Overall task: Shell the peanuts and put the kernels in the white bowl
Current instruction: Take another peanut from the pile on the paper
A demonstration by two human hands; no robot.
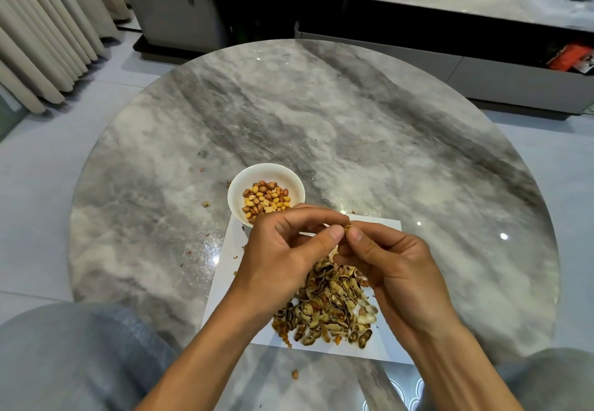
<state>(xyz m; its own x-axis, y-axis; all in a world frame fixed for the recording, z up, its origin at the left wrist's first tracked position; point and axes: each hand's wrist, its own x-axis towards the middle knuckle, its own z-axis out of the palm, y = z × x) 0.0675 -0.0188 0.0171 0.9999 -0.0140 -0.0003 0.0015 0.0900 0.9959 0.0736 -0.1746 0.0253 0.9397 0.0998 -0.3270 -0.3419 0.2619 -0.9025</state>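
Glossy round marble tabletop (369, 128) carried a smooth white bowl (244, 182). Both my hands, left (283, 250) and right (389, 259), pinched one brittle peanut shell (347, 227).

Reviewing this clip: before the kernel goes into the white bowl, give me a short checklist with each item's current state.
1. Peanut pinched by both hands: ok; left hand and right hand share the grip.
2. Shell fully cracked open: cannot tell, fingers cover it.
3. White bowl upright and within reach: ok, just beyond the left hand.
4. Room left in the bowl: ok, kernels only cover its bottom.
5. Shell pile kept on the white sheet: ok, mostly; a few crumbs lie on the table.
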